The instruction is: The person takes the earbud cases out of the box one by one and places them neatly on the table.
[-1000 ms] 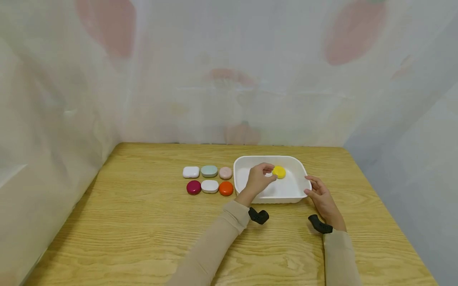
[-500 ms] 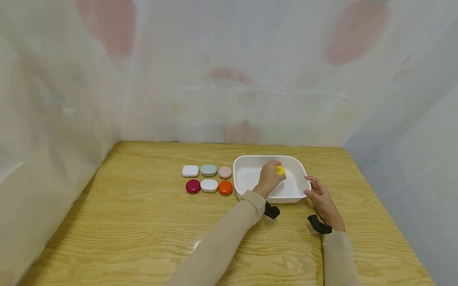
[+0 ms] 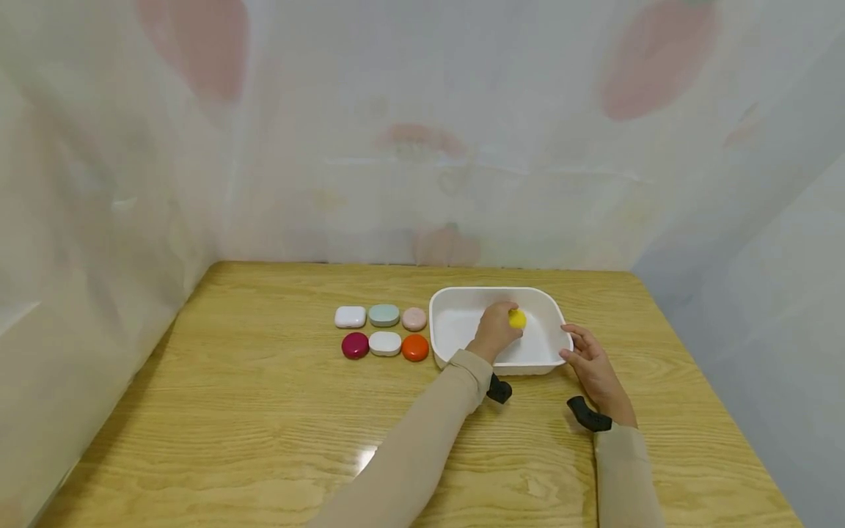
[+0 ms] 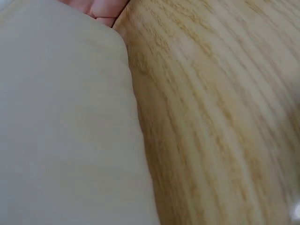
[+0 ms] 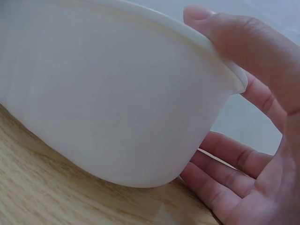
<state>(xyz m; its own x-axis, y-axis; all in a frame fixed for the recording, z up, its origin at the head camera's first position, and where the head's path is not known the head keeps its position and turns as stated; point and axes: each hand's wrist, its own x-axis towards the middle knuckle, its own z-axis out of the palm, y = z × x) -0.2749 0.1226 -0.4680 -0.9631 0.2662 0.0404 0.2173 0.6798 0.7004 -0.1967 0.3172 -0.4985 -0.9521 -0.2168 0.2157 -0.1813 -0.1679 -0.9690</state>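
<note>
A white plastic basin [image 3: 455, 297] stands on the wooden table. Reaching in over its near wall, my left hand [image 3: 495, 326] holds a small round yellow case [image 3: 518, 319] between thumb and fingers. Part of the case is hidden behind that hand. My right hand [image 3: 594, 367] grips the basin's right end. In the right wrist view its thumb [image 5: 248, 40] lies over the rim and its other fingers [image 5: 220, 180] lie against the outer wall. The left wrist view mostly holds the basin's outer wall [image 4: 70, 117], with the left hand's grip out of sight.
Left of the basin, small cases lie in two rows. At the back are a white case [image 3: 350, 317], a pale green case [image 3: 384, 315] and a pink case [image 3: 414, 318]. In front are a dark red case [image 3: 355, 345], another white case [image 3: 385, 343] and an orange case [image 3: 415, 347].
My left hand has moved right inside the basin and taken hold of the yellow case, which it held its fingers beside earlier. My right hand has stayed on the basin's end.
</note>
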